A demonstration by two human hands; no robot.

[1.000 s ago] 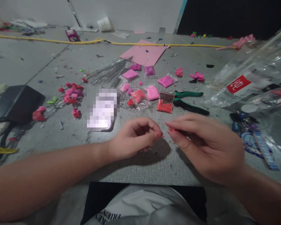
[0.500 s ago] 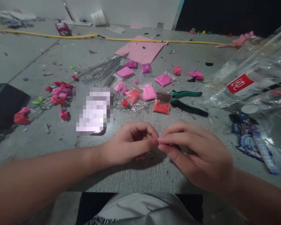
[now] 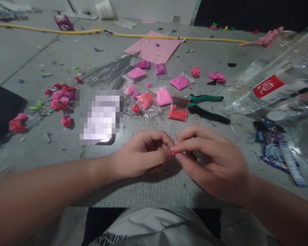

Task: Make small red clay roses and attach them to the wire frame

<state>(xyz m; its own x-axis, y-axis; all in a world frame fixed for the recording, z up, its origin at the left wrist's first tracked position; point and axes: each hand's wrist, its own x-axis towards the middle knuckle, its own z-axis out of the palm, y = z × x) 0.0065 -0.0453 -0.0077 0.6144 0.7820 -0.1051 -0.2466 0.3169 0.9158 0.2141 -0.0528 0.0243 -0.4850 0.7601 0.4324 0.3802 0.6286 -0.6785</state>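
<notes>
Near the table's front edge, my left hand point(image 3: 150, 153) pinches a tiny red piece of clay point(image 3: 173, 153) between thumb and forefinger. My right hand point(image 3: 213, 160) meets it from the right, its thumb and fingertips closed on the same piece. Most of the piece is hidden by the fingertips. Just beyond the hands lie an open bag of red clay point(image 3: 177, 113), a coral clay bag point(image 3: 145, 100) and a pink clay bag point(image 3: 163, 96). Green-handled pliers point(image 3: 209, 116) rest right of the red bag.
A phone point(image 3: 102, 116) with a blurred screen lies left. Farther left are red and pink clay flowers point(image 3: 63, 96). Thin wires point(image 3: 105, 73) and a pink sheet point(image 3: 156, 48) lie behind. Plastic bottles point(image 3: 269, 85) and a blue keychain point(image 3: 276, 155) are at right.
The view has shifted slightly. The fingertips of my right hand have moved a little over the red piece, and slightly more red shows between the hands.
</notes>
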